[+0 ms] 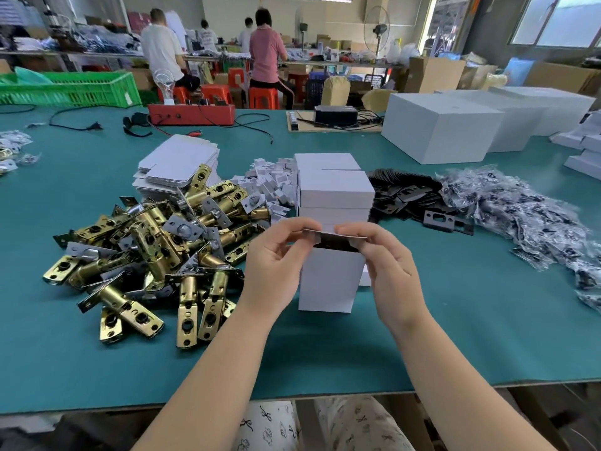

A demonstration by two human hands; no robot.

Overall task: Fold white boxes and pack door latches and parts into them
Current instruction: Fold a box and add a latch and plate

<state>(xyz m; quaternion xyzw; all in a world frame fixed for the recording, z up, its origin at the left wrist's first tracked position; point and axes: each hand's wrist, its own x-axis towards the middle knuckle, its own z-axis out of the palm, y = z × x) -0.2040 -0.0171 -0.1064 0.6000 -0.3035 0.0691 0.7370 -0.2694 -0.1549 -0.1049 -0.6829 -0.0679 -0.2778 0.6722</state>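
A small white box (328, 281) stands upright on the green table (455, 320) in front of me, its top open with dark parts showing inside. My left hand (276, 258) and my right hand (387, 255) both pinch its top flap (335, 235) from either side. Behind it rises a stack of closed white boxes (335, 190). A heap of brass door latches (153, 252) lies to the left. Flat unfolded box blanks (179, 164) are piled behind the latches.
Black strike plates (419, 196) and bagged screws (520, 216) lie to the right, small white card inserts (270, 180) behind the latches. Large white cartons (448, 125) stand at the far right, a red device (192, 113) and cables at the back. People work at benches beyond.
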